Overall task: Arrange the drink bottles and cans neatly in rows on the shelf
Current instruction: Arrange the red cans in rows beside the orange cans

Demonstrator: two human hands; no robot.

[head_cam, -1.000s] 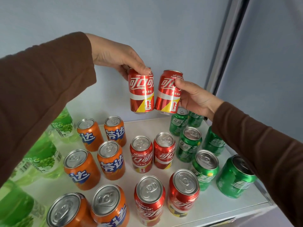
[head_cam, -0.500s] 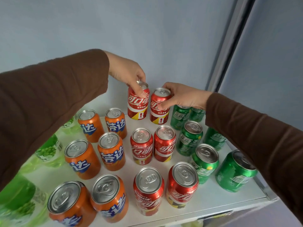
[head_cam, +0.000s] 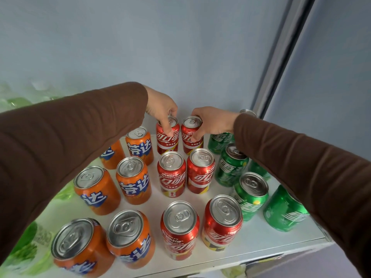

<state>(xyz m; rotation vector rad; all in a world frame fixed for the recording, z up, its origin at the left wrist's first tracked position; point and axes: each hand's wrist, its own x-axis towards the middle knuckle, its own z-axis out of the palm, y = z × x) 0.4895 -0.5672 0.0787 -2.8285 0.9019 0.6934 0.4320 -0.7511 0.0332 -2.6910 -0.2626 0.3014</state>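
Gripping two red cans at the back of the shelf [head_cam: 261, 240], I am holding one in each hand: my left hand [head_cam: 160, 109] is curling its fingers over the left can [head_cam: 167, 140], my right hand [head_cam: 212, 121] is wrapping the right can [head_cam: 191, 137]. Both are standing upright, side by side, at 12 o'clock from the other red pairs, orange cans [head_cam: 133, 180] at 9 o'clock, green cans [head_cam: 230, 167] at 3 o'clock.

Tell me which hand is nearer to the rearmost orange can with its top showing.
Left. The left hand grips the back-left red can, right beside that orange can. The right hand holds the back-right red can, one can farther away.
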